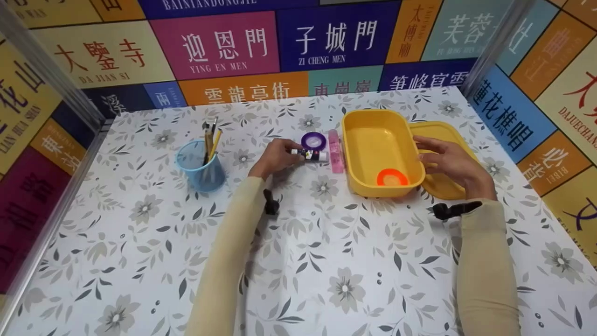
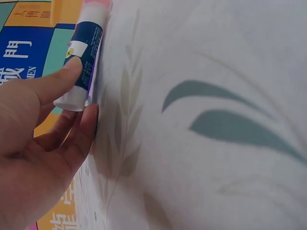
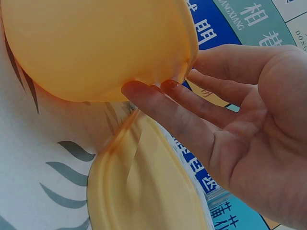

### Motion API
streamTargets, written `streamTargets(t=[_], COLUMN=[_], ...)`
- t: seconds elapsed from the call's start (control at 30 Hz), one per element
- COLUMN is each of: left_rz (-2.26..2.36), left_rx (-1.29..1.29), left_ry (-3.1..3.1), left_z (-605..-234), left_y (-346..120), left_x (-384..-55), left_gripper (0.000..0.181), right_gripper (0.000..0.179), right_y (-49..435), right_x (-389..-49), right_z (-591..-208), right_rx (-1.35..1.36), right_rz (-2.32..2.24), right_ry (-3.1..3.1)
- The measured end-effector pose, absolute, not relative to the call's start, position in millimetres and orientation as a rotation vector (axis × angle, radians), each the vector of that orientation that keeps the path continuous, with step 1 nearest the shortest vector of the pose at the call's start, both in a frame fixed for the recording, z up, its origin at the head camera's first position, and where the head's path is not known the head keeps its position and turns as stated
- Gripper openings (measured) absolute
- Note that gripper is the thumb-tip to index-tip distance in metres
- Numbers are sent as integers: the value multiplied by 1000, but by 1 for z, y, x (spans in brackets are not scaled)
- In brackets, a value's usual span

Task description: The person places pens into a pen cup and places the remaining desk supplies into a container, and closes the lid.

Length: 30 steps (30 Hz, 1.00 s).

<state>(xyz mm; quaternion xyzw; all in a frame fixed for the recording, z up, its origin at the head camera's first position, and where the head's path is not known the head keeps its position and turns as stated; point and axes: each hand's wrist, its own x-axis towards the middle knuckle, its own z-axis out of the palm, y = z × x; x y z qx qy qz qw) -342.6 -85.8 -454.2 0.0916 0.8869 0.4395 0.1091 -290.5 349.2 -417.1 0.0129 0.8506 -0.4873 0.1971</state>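
Note:
My left hand (image 1: 280, 156) pinches the near end of a glue stick (image 1: 308, 154) with a dark, printed label. In the left wrist view, the thumb lies along the glue stick (image 2: 86, 50) and the fingertips are under its white end. Right behind it lies a purple tape roll (image 1: 313, 141), and a slim pink item (image 1: 335, 151) is just to the right. My right hand (image 1: 454, 163) touches the right wall of a yellow plastic box (image 1: 357, 186) with extended fingers, as the right wrist view also shows. An orange ring, perhaps a tape roll (image 1: 392, 177), lies inside the box.
The yellow lid (image 1: 440, 189) lies flat on the table, partly under my right hand. At the left stands a blue pen cup (image 1: 200, 170) with brushes and a yellow pencil (image 1: 216, 142). Printed panels (image 1: 224, 44) border the flower-patterned tabletop (image 1: 298, 261) at the back and sides.

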Motion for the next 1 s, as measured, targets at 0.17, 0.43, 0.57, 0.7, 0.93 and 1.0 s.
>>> streamTargets(t=[0.17, 0.43, 0.57, 0.7, 0.93, 1.0], left_rz=[1442, 1776, 1901, 2057, 2151, 2150], left_rx=[179, 2, -23, -14, -30, -45], left_ry=[2507, 2256, 2154, 2012, 1872, 1859], left_z=[-456, -452, -445, -438, -430, -428], left_y=[-90, -82, -75, -68, -54, -50], left_x=[-341, -332, -328, -323, -317, -315], left_gripper=[28, 35, 48, 51, 49, 49], right_gripper=[59, 58, 59, 58, 59, 59], right_y=[351, 351, 350, 349, 348, 348], right_x=[-290, -290, -289, -289, -289, -289], right_z=[-417, -418, -418, -418, -418, -418], right_rx=[40, 23, 24, 21, 10, 11], right_rz=[-1380, -1396, -1394, -1412, -1433, -1440], right_ry=[2378, 2380, 2380, 2369, 2374, 2370])
